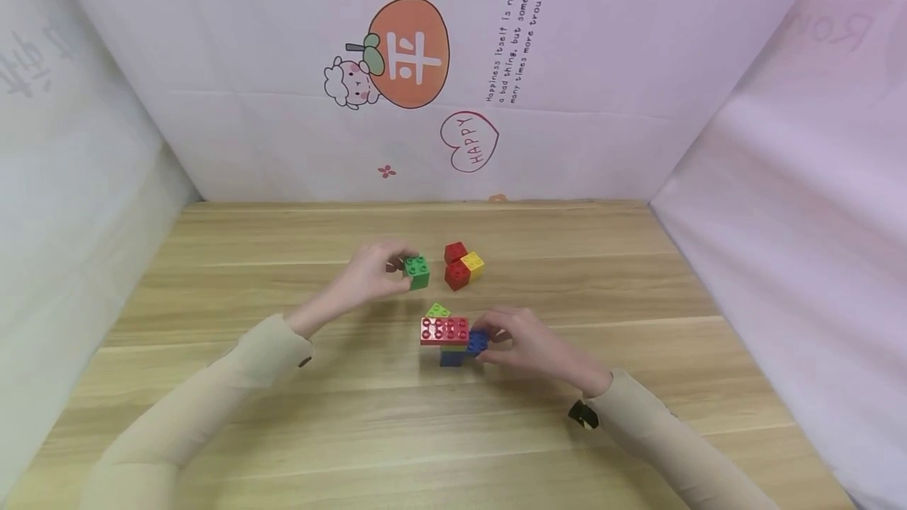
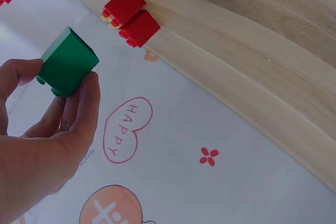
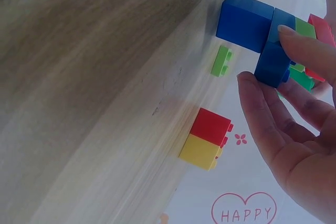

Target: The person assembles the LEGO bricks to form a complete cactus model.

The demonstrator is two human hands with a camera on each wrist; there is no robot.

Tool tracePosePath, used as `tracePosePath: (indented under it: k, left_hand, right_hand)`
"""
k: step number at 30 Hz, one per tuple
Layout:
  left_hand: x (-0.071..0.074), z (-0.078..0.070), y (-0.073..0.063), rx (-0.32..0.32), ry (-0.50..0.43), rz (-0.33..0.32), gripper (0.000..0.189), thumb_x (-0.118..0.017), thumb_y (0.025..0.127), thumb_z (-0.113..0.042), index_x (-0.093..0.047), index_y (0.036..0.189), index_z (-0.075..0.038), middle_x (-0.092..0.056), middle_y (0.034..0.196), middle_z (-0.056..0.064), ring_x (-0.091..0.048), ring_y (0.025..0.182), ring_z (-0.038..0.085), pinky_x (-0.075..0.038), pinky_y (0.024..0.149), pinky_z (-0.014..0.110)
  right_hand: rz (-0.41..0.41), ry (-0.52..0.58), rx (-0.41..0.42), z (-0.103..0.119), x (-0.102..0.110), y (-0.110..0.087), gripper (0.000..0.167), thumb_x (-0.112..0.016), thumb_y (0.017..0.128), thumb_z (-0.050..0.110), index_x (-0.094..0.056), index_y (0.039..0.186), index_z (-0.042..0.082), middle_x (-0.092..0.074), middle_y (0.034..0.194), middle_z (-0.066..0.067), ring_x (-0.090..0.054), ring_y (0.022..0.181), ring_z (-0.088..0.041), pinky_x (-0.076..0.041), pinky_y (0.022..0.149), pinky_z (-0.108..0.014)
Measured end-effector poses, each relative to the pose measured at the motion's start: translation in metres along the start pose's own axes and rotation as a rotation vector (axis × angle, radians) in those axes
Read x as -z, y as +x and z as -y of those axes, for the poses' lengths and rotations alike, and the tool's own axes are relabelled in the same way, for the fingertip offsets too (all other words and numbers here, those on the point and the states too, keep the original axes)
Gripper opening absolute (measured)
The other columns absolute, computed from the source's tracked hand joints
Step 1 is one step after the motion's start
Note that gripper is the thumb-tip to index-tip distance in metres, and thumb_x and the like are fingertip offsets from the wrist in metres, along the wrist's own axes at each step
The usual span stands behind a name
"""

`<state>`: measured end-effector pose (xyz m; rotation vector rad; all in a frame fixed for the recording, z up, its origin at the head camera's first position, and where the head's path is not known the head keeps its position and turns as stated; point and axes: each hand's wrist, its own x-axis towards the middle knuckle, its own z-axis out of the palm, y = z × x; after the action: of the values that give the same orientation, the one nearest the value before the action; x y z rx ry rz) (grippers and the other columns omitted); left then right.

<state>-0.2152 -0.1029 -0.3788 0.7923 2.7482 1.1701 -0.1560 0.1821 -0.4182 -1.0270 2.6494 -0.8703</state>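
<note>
My left hand pinches a green brick between thumb and fingers, raised off the table in the left wrist view. My right hand grips a blue brick at the right side of a small stack. That stack has a red brick across its top, a green layer beneath it, and a larger blue brick at the bottom. In the right wrist view the thumb lies over the gripped blue piece and the fingertips are at its other side.
Just behind the stack lies a small light green brick. Farther back, two red bricks and a yellow brick stand close together on the wooden table. A printed white cloth rises along the table's back edge.
</note>
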Motion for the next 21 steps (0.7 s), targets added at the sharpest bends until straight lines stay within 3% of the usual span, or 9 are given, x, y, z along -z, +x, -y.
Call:
tracePosePath:
  k: [13,21]
  left_hand:
    - [0.009,-0.019,-0.023,-0.084,0.02,0.024,0.04,-0.071,0.082,-0.002,-0.065,0.121,0.002,-0.071,0.114,0.015,-0.07,0.099,0.026,-0.062,0.088,0.036]
    - [0.01,-0.027,-0.035,-0.084,0.016,0.038,0.041,-0.072,0.083,-0.005,-0.065,0.122,-0.001,-0.071,0.116,0.013,-0.07,0.1,0.025,-0.061,0.089,0.038]
  right_hand:
    - [-0.002,-0.003,-0.009,0.0,0.001,0.001,0.032,-0.079,0.084,0.017,-0.068,0.112,0.01,-0.073,0.106,-0.004,-0.072,0.093,-0.013,-0.061,0.081,-0.021]
    - [-0.007,-0.008,-0.002,0.001,0.0,-0.001,0.031,-0.08,0.083,0.016,-0.068,0.111,0.01,-0.073,0.106,-0.004,-0.072,0.093,-0.013,-0.06,0.08,-0.019]
